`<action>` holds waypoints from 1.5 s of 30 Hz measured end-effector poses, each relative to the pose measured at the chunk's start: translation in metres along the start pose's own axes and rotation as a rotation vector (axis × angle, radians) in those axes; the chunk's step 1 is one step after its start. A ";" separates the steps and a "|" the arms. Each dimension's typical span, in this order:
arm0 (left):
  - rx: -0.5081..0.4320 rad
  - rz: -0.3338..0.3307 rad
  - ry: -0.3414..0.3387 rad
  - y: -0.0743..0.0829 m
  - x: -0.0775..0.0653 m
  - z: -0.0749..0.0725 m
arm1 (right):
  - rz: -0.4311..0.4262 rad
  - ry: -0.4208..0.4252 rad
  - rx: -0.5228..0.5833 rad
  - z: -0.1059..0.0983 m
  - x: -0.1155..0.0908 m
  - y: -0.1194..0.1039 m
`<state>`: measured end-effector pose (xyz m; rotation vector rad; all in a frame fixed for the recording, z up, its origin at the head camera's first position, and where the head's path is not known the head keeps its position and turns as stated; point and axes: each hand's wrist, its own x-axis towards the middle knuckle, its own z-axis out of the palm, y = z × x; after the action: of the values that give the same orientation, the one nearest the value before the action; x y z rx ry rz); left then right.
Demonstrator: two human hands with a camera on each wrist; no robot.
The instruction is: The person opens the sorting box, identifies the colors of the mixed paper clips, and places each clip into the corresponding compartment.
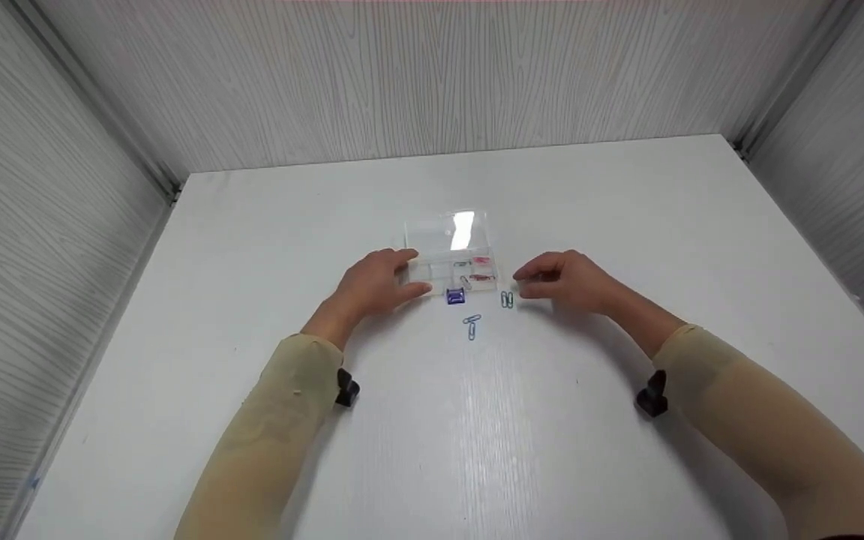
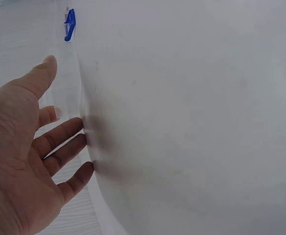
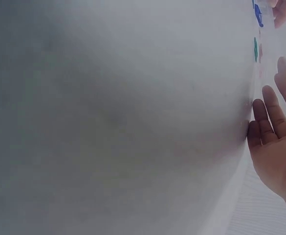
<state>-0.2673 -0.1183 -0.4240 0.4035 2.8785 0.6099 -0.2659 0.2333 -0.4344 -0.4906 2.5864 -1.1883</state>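
Note:
A clear compartment box lies with its transparent lid raised at the back. A purple-blue latch is on its front edge. My left hand rests at the box's left end, thumb along the front, index finger by the hinge side; in the left wrist view its fingers are nearly straight. Inside the right compartments are red paper clips, pink ones and a green one. Beside two green paper clips, my right hand hovers low, thumb and index apart, nothing visible between them.
Two blue paper clips lie on the white table in front of the box. Wood-grain panels close off the back and both sides. Each sleeve carries a small black wrist camera.

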 end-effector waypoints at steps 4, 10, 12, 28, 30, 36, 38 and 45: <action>0.003 0.001 0.003 0.000 -0.001 0.000 | -0.004 -0.022 -0.011 0.001 0.001 0.001; -0.001 0.001 0.005 0.000 -0.001 0.000 | -0.032 -0.045 -0.029 0.003 0.003 0.002; -0.002 0.001 0.004 -0.001 -0.001 0.000 | -0.039 -0.049 -0.034 0.004 0.004 0.003; 0.006 0.013 0.013 0.000 0.000 0.001 | 0.000 -0.064 -0.051 0.010 0.006 -0.001; 0.007 0.015 0.014 0.000 0.000 0.001 | -0.007 -0.065 -0.049 0.010 0.006 -0.001; 0.007 0.022 0.020 -0.001 0.000 0.002 | -0.015 -0.065 -0.052 0.011 0.006 0.000; 0.005 0.022 0.021 -0.002 0.001 0.002 | -0.018 -0.066 -0.059 0.011 0.007 0.000; -0.003 0.018 0.019 -0.001 0.000 0.002 | -0.034 -0.063 -0.067 0.012 0.007 0.002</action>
<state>-0.2672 -0.1185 -0.4262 0.4253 2.8948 0.6241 -0.2684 0.2233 -0.4442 -0.5779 2.5808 -1.0822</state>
